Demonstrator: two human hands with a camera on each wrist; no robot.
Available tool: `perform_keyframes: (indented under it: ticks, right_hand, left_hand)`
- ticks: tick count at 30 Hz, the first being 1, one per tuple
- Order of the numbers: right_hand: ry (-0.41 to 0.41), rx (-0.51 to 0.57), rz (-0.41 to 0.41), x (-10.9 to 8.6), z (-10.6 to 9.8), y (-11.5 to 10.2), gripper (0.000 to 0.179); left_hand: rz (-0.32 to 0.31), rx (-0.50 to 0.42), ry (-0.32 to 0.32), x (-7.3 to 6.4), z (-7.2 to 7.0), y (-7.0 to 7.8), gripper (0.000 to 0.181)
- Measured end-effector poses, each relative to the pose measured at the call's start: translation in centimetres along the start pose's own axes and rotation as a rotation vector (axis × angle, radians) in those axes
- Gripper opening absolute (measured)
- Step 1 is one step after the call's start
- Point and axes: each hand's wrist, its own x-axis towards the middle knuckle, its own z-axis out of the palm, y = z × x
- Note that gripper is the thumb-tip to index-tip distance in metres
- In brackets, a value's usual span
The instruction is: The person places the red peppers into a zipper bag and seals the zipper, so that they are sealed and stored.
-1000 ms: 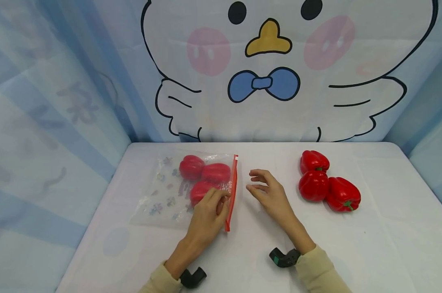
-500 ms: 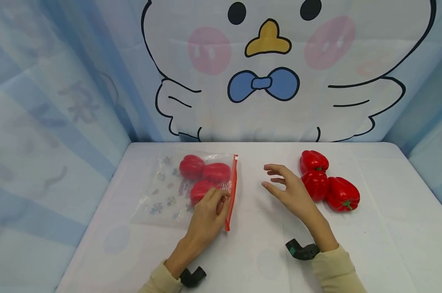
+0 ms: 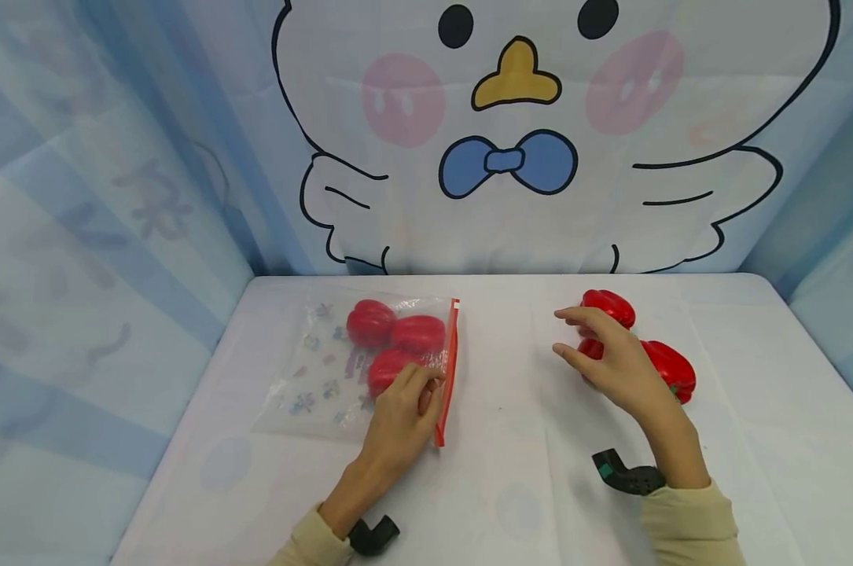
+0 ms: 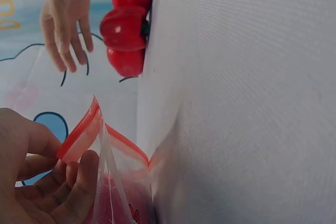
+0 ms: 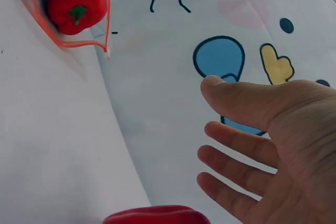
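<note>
Head view: right hand hovers over loose red peppers while left hand pinches a zip bag

The person's right hand (image 3: 617, 365) holds nothing; its thumb stands apart from loosely extended fingers. Three loose, glossy red bell peppers lie bunched together just beneath it on the white tablecloth (image 3: 497, 487). The rear pepper (image 3: 613, 303) shows just beyond the fingers, the middle pepper (image 3: 590, 348) is mostly hidden beneath the hand, and the near pepper (image 3: 672, 368), with its green stem, lies to the right of the hand. The left wrist view shows a gap between this hand and the peppers.

Well apart, on the left side of the table, lies a transparent plastic zip bag (image 3: 302, 385) with a red closure strip (image 3: 451, 338). The person's left hand (image 3: 401, 413) pinches its edge at the strip between thumb and fingers, and the left wrist view shows the mouth parted there. Three more red bell peppers (image 3: 417, 334) lie inside the bag, close to the mouth, one of them just beyond the left hand's knuckles. The strip runs along the bag's right edge, facing the loose peppers.
</note>
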Motion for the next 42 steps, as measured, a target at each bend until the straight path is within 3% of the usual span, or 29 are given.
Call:
perform_keyframes:
  ticks: [6, 15, 23, 31, 42]
  right_hand:
    - [-0.024, -0.043, 0.092, -0.3, -1.7, 1.1, 0.067]
    - [-0.068, -0.073, 0.12, -0.8, -3.2, 2.7, 0.073]
    - [-0.099, -0.15, 0.101, -0.4, -3.2, 3.8, 0.073]
    - [-0.16, -0.22, 0.155, -0.1, -2.7, 4.2, 0.081]
    - [-0.162, -0.233, 0.149, 0.0, -2.4, 4.3, 0.08]
  left_hand:
    - [-0.007, -0.003, 0.003, 0.0, -0.1, 0.1, 0.016]
    - [-0.01, 0.001, 0.002, 0.0, -0.1, 0.2, 0.015]
    - [-0.027, -0.003, -0.011, 0.1, -0.1, 0.3, 0.017]
    - [-0.021, -0.001, -0.017, 0.1, 0.0, 0.1, 0.017]
    - [-0.024, 0.008, -0.019, -0.1, 0.0, 0.0, 0.018]
